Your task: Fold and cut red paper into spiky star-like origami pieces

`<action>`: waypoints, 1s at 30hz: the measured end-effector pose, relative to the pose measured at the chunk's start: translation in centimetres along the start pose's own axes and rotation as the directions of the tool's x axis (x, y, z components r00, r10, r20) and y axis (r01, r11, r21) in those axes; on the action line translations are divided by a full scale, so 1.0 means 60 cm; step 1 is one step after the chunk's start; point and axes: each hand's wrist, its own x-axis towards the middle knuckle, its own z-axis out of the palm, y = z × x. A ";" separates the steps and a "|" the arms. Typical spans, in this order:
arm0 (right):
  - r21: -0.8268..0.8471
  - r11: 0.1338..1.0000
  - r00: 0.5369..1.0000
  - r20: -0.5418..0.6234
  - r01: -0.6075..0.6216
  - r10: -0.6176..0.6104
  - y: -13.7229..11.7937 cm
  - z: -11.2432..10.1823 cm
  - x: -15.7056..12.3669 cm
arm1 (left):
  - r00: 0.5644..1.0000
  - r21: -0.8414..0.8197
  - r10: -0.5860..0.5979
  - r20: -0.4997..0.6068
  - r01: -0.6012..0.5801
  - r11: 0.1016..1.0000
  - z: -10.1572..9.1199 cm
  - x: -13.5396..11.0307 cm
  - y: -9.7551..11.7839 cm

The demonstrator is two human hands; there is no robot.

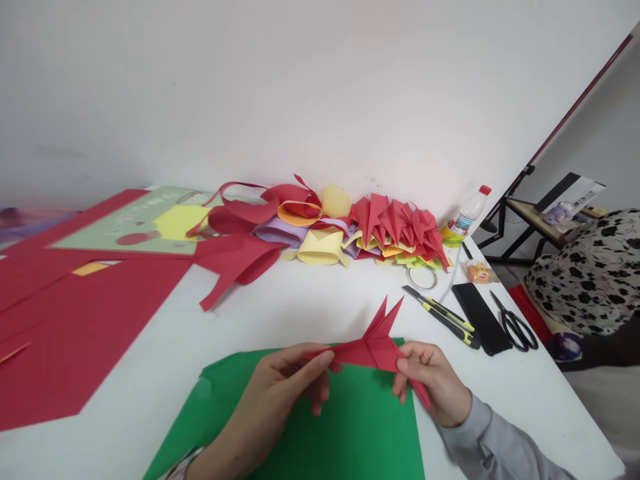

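Both my hands hold a folded red paper shape (373, 347) with two pointed tips sticking up, just above a green paper sheet (350, 433) on the white table (310, 300). My left hand (285, 387) pinches the shape's long left end between thumb and fingers. My right hand (433, 383), in a grey sleeve, grips the shape's right end, and a red point pokes out below that hand.
Large red paper sheets (75, 320) cover the table's left side. A heap of folded red, yellow and purple paper pieces (350, 230) lines the wall. At right lie a tape roll (423, 277), utility knives (443, 317), scissors (515, 323), a black case (483, 317) and a plastic bottle (467, 215).
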 end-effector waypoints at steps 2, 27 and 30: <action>0.070 0.995 0.997 -0.025 -0.067 0.069 -0.001 0.002 0.000 | 1.000 -0.008 -0.014 0.017 0.014 1.000 0.003 0.000 -0.002; -0.569 0.652 0.836 0.122 0.501 -0.535 0.002 0.040 -0.037 | 0.989 -0.104 -0.017 0.150 0.033 0.994 0.048 -0.010 -0.020; -0.567 0.577 0.779 0.203 0.588 -0.593 -0.007 0.044 -0.035 | 0.984 -0.074 -0.013 0.178 0.026 0.997 0.052 -0.012 -0.019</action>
